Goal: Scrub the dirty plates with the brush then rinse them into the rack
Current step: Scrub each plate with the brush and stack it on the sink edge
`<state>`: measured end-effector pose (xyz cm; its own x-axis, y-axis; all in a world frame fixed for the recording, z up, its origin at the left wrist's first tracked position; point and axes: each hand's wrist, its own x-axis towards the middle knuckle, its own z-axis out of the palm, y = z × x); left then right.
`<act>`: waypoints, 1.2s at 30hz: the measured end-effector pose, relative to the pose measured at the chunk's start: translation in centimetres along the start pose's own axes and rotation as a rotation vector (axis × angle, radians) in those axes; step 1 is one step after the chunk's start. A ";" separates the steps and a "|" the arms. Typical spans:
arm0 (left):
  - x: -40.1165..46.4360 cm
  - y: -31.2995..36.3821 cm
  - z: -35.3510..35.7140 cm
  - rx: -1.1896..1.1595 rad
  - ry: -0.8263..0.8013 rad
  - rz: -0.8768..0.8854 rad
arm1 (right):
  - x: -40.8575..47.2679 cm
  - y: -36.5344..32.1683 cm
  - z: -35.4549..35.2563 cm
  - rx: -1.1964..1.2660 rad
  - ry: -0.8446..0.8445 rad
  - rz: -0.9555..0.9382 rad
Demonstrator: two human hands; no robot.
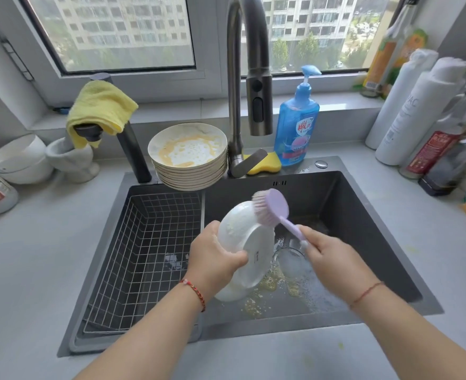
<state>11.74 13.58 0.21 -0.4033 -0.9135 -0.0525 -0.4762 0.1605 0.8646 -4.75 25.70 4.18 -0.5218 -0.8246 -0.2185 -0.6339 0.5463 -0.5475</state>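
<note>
My left hand (pixel 215 256) gripping a tilted white plate (pixel 247 248) over the sink (pixel 363 215), my right hand (pixel 333 259) curled round the purple brush (pixel 274 207), bristles seemingly touching the plate's rim, wire rack (pixel 144 256) beside

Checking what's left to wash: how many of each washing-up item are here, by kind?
Plate in hand: 1
Stack of dirty plates: 1 stack, about 10 by its rims
Brush: 1
Wire rack: 1
Soap bottle: 1
Yellow sponge: 1
Total: 6 items
</note>
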 end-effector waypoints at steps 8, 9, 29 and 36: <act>0.7 0.4 0.7 -0.136 0.024 0.003 | -3.9 -2.8 0.4 -0.050 -0.106 -0.188; 0.8 0.5 0.7 -0.145 0.028 0.004 | -4.2 -3.1 0.4 -0.090 -0.107 -0.189; -0.4 0.2 -1.0 -0.111 0.021 0.007 | 1.6 1.9 0.0 0.376 -0.052 0.238; -0.6 1.3 -0.6 -0.597 0.098 -0.086 | 1.8 2.0 5.3 1.085 -0.037 0.429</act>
<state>11.82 14.08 1.65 -0.2956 -0.9487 -0.1125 0.0279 -0.1263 0.9916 -3.94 24.55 -1.61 -0.5461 -0.6164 -0.5672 0.4209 0.3836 -0.8220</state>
